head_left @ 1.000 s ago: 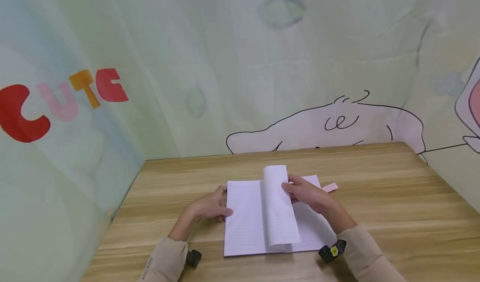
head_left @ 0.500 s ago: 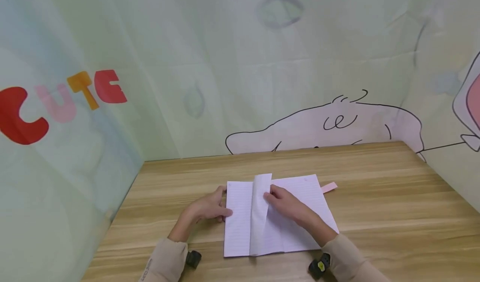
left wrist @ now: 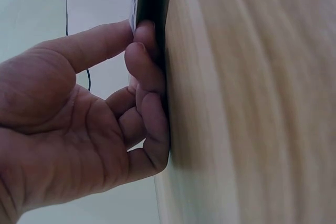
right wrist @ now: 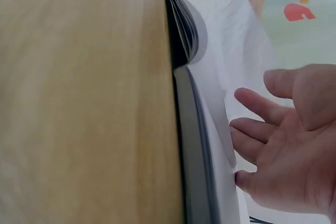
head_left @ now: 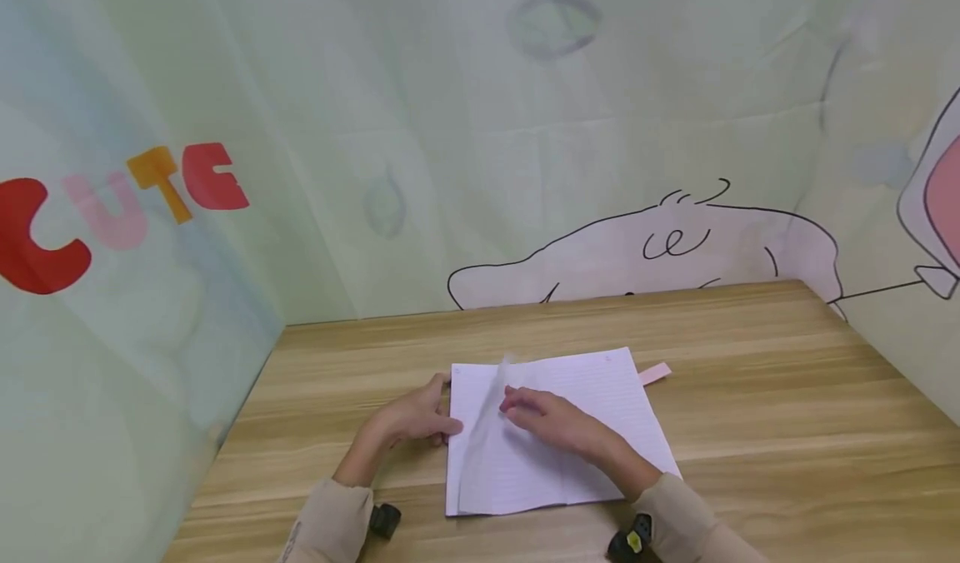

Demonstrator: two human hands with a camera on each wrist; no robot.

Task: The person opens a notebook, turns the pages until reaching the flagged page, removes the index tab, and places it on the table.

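Observation:
An open lined notebook (head_left: 607, 405) lies on the wooden table. One of its pages (head_left: 478, 455) stands partly raised and leans over toward the left half; its edge is blurred in the head view. My left hand (head_left: 414, 413) pinches the notebook's left edge, thumb on top of the paper, and in the left wrist view its fingers (left wrist: 147, 74) are curled in under the cover. Close to the raised page is my right hand (head_left: 558, 421), over the middle of the notebook. Seen from the right wrist, its fingers (right wrist: 257, 106) are spread and loosely bent, thumb apart, holding nothing.
A pink tab (head_left: 655, 373) sticks out from the notebook's right edge onto the table (head_left: 787, 430). Behind the table hangs a printed curtain (head_left: 375, 130) with a cartoon drawing, and another side carries coloured letters.
My right hand has moved left, carrying the page from the right half over toward the left, and has let it go. The left hand has stayed at the notebook's left edge.

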